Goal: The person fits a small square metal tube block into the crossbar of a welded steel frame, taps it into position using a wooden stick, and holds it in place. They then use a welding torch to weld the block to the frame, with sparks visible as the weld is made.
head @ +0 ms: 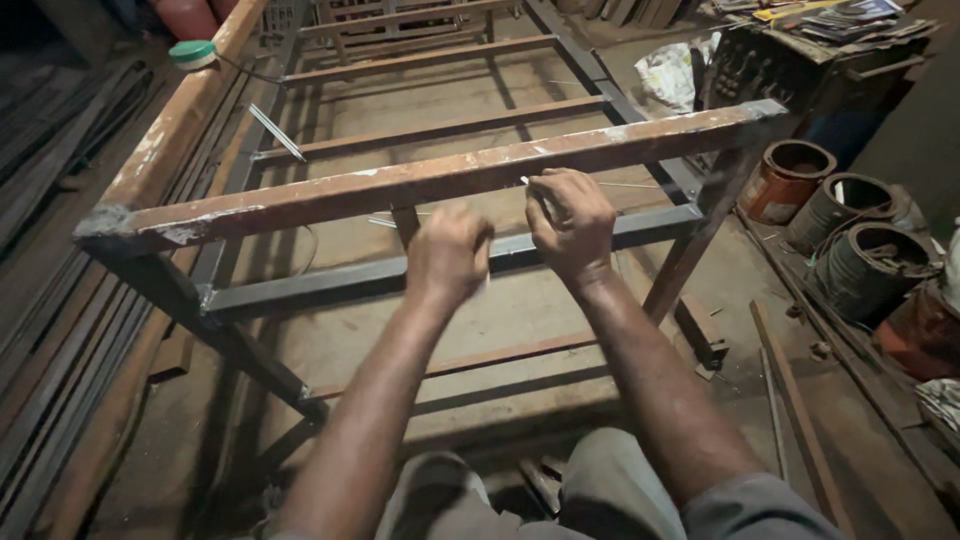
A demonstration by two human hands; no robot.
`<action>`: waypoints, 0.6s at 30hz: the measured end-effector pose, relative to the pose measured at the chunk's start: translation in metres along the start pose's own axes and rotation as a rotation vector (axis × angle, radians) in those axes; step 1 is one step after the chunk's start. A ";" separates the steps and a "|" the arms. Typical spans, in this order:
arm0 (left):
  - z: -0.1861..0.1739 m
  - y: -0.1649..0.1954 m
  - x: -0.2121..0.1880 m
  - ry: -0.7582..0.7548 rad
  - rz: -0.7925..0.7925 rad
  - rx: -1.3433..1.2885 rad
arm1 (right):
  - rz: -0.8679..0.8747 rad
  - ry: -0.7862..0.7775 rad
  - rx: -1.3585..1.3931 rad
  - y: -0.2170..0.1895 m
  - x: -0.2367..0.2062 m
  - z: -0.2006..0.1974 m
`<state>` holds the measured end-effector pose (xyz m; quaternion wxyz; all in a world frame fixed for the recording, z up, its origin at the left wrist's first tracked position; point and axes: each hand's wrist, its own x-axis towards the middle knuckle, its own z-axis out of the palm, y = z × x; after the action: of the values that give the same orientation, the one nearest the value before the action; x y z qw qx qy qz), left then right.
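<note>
The big metal frame [420,185] filled most of the floor, its rusty top rail running just above the fingers of both hands and its darker lower bar [340,285] passing behind and below them. Further beyond the fingertips, more cross bars [430,130] stretched away up the length of the frame. Off to the right of the right hand's fingers, well apart from them, stood a cluster of old round tins [850,230] on the dirty floor, and past those a cluttered bench [820,50] with papers heaped on it. To the left of the left hand's fingers, a long way off, bundles of steel strips [50,330] lay along the ground. Near the far left rail sat a small green and white reel [193,54], well away from either hand. The right hand [570,222] was curled up against the underside edge of the top rail, its fingers pinched closed on a thin wire rod [620,185] that stuck out to the right of the fingertips along the rail. The left hand [449,252] hung just beside it, a little lower, closed into a loose fist with the knuckles toward me; something pale showed at its fingertips, but I could not tell whether it gripped anything. The two hands were near each other but not touching.
</note>
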<state>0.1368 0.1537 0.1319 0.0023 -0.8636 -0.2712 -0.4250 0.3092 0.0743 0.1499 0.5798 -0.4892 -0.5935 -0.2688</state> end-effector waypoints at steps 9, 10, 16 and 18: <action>0.032 -0.002 -0.232 -0.618 -0.601 -0.607 | 0.013 -0.018 0.006 0.007 -0.006 0.012; 0.034 -0.005 -0.253 -0.660 -0.630 -0.642 | 0.006 -0.015 -0.001 0.007 -0.006 0.013; 0.045 -0.006 -0.337 -0.768 -0.948 -0.933 | 0.010 -0.011 -0.025 0.006 -0.003 0.015; 0.047 -0.002 -0.351 -0.762 -0.983 -1.004 | -0.007 -0.019 -0.052 0.005 -0.002 0.014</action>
<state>-0.0020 0.0029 -0.1564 -0.6671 -0.6291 -0.3792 -0.1244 0.3074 0.0884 0.1440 0.5605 -0.5045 -0.5934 -0.2815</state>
